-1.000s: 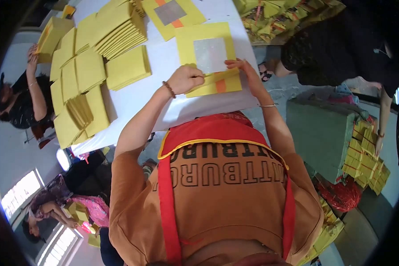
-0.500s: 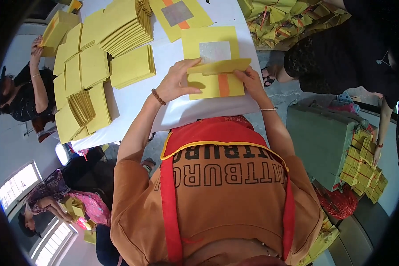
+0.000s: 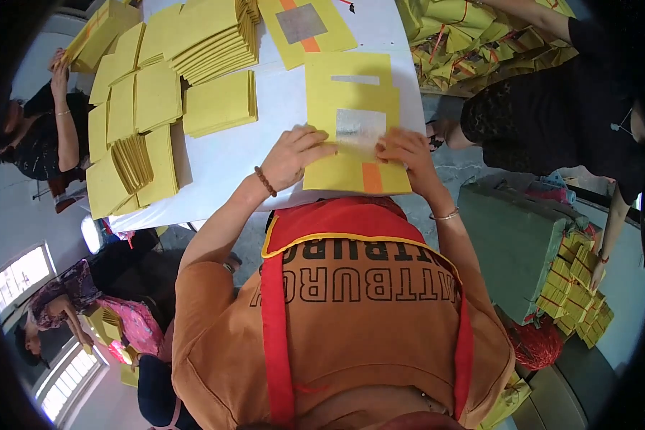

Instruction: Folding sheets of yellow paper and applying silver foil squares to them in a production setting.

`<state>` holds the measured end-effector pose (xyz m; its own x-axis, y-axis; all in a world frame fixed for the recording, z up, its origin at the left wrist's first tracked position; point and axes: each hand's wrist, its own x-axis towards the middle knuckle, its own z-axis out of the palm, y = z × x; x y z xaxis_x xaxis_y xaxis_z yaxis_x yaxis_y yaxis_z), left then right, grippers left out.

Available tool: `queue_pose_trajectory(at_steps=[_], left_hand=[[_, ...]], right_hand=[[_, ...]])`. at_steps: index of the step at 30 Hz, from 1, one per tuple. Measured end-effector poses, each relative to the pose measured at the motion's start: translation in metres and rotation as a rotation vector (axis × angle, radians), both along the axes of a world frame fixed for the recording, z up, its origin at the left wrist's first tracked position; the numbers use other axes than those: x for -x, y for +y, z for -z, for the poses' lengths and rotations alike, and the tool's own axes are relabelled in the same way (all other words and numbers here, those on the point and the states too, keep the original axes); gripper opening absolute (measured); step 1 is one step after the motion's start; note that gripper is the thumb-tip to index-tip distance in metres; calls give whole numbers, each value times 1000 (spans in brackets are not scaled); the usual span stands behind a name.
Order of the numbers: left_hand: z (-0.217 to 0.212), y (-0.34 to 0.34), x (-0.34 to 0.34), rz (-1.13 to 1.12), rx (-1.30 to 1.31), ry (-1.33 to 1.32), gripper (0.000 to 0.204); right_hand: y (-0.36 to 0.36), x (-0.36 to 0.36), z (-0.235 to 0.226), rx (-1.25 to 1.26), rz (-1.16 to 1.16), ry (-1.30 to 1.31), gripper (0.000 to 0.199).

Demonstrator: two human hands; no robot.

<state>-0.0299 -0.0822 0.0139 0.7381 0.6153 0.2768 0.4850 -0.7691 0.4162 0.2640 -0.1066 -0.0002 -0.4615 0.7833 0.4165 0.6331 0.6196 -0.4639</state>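
A yellow paper sheet (image 3: 326, 172) with a silver square and an orange strip lies on the table right in front of me. Behind it, a second yellow sheet (image 3: 322, 68) is partly covered, with only a sliver of its silver square showing. My left hand (image 3: 294, 154) rests on the front sheet's left edge, thumb and fingers apart. Over the sheet's right side, touching near the silver square, is my right hand (image 3: 408, 159); its fingertips are smeared by motion. Further back lies another yellow sheet (image 3: 330, 32) with a silver square and orange strip.
Stacks of folded yellow paper (image 3: 218, 104) cover the left of the white table (image 3: 279, 93). Past its right edge lies a heap of yellow paper pieces (image 3: 466, 43). A green box (image 3: 509, 244) stands at right. Other people work on both sides.
The raised flap of yellow paper now lies flat, showing the front sheet's silver square. This sheet and both my hands are nearer my body. The right hand has let go of the flap's edge.
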Motion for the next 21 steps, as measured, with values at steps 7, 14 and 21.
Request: queue_pose_trajectory(at_steps=[7,14,21], left_hand=[[-3,5,-18,-396,533,-152,23],[34,24,-27,-612,866,-551,24],[36,37,-29,-711,979,-541,34]], right_hand=[[4,19,1,685,130,529,29],[18,33,1,775,392,686,39],[25,40,15,617,509,654,42]])
